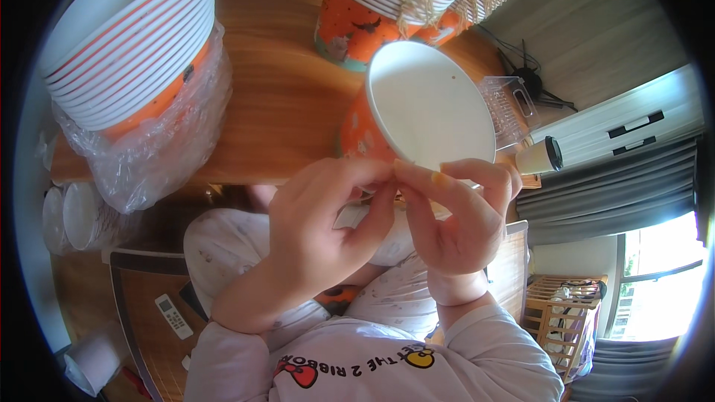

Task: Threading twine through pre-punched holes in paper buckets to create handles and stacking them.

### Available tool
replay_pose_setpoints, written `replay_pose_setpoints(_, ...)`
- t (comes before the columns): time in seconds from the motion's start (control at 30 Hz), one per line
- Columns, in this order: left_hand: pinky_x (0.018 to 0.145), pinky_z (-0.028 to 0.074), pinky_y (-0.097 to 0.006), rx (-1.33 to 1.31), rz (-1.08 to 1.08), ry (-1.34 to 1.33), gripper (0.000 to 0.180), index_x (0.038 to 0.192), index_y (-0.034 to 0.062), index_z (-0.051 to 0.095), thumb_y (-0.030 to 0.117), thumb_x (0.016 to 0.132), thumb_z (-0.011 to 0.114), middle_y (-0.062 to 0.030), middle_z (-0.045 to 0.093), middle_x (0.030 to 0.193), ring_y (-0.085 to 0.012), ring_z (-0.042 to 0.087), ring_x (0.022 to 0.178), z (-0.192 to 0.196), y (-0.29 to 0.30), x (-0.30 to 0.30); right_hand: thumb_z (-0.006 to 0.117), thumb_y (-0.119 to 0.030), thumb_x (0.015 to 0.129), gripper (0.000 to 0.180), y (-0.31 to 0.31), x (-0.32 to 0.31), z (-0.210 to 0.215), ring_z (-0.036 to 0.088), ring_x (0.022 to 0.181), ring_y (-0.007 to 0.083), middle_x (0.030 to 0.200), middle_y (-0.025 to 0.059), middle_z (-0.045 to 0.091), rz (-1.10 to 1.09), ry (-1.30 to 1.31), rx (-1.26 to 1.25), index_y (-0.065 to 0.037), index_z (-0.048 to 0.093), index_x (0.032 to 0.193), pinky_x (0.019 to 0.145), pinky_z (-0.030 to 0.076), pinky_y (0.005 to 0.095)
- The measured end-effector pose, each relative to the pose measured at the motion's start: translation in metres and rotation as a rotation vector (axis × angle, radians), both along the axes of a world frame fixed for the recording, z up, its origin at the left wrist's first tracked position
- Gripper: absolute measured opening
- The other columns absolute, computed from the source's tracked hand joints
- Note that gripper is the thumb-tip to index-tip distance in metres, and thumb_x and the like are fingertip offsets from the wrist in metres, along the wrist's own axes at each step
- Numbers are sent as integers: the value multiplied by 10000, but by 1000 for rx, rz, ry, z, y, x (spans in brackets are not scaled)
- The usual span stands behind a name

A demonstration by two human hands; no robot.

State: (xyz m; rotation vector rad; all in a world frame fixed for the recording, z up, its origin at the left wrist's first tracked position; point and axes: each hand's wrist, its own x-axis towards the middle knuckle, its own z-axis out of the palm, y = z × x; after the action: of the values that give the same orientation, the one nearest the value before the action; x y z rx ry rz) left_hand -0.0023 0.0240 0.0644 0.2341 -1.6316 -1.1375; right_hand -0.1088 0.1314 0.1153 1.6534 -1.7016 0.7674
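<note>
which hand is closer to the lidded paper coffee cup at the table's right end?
Right. The right hand pinches the near rim of the orange-and-white paper bowl, just left of the lidded paper coffee cup. The left hand pinches the same rim farther left.

Left hand (pixel 316 234) and right hand (pixel 454 219) pinch paper bowl (pixel 428 108).

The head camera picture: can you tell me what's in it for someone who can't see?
Two bare hands, left hand and right hand, pinch the rim of an orange paper bowl with a white inside over a wooden table. Stacks of matching paper bowls stand on the table, one in clear plastic wrap.
</note>
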Motion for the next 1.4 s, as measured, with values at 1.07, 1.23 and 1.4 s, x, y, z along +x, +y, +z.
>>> replay_pose_setpoints(1.07,584,524,-266,-131,44,20,212,900,-11,675,-88,710,724,-96,680,761,-191,676,640,-1,2,0,854,-105,633,357,4,-3,1,490,830,91,854,-104,562,-53,-65,23,-201,790,970,753,327,262)
replay_pose_setpoints(1.23,572,518,-275,25,-42,39,196,895,10,679,-54,721,742,-88,688,752,-185,680,633,-5,3,-1,846,-86,658,401,2,-2,-4,541,863,107,935,-102,679,-49,-2,-8,-160,695,1022,764,332,284)
replay_pose_setpoints(1.4,657,547,-219,161,-216,0,150,973,-84,660,-124,829,647,-107,693,871,-115,677,728,-4,4,4,835,-68,688,450,5,-9,-10,576,893,135,1018,-76,744,-59,23,30,-152,491,966,792,327,315)
